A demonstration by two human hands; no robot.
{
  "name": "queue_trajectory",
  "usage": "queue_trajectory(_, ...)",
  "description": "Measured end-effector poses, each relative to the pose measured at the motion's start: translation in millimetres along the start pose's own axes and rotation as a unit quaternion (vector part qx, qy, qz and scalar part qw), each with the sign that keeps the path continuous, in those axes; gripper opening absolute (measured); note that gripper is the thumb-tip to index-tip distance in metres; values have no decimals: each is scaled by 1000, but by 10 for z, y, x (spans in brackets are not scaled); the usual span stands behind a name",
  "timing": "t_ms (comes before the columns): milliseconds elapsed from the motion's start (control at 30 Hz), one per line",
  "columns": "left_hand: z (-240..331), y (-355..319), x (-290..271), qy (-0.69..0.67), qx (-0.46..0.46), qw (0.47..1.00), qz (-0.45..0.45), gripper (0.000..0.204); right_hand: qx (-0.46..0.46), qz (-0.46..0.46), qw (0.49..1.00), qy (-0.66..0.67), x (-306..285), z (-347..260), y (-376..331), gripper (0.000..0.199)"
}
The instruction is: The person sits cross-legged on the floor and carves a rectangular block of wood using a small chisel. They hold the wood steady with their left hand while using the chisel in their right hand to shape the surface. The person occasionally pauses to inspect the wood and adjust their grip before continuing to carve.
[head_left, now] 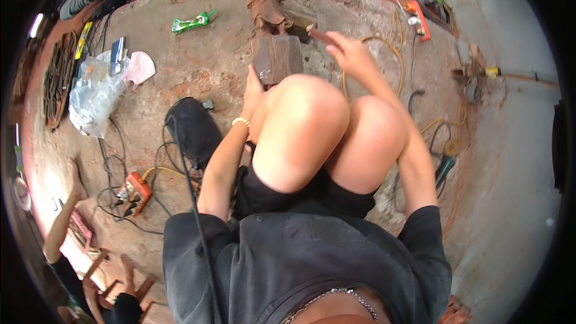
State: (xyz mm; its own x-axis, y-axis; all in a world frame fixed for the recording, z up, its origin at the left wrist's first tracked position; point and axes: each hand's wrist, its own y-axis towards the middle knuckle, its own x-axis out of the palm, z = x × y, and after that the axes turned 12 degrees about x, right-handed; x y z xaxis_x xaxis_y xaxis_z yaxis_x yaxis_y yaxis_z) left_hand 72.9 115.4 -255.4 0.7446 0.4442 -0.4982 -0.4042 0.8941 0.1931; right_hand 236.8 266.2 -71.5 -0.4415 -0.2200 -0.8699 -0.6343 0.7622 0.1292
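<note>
A brown carved wooden figure [268, 6] with a squared block base [277, 59] lies on the rough floor ahead of my knees, its base toward me. My left hand [254, 89] grips the near left side of that base; part of the hand is hidden behind my knee. To the right of the figure, my right hand [350, 54] is closed around a slim brown stick [322, 36] with a paler tip. The stick points at the figure's lower part. Whether its tip touches the wood I cannot tell.
Orange power strips [137, 193] with tangled cords lie left and far right. A black bag-like object [193, 129] sits by my left arm. Further left are a plastic bag [93, 99], a phone [117, 54] and a green wrapper [191, 22]. Another person's arm [63, 222] shows at lower left.
</note>
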Motion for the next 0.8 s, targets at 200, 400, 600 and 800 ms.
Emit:
queue_trajectory(200,85,6,-123,-39,-18,998,35,101,46,-105,992,-57,450,-256,99,26)
queue_trajectory(400,12,-53,-28,-93,-56,993,55,95,58,-132,982,-123,867,-7,46,33)
queue_trajectory(600,-50,-23,8,-60,-61,995,44,98,-7,-151,982,-115,801,26,88,40)
queue_trajectory(800,-133,-5,27,-51,-37,998,0,91,99,-87,981,-140,820,161,364,45)
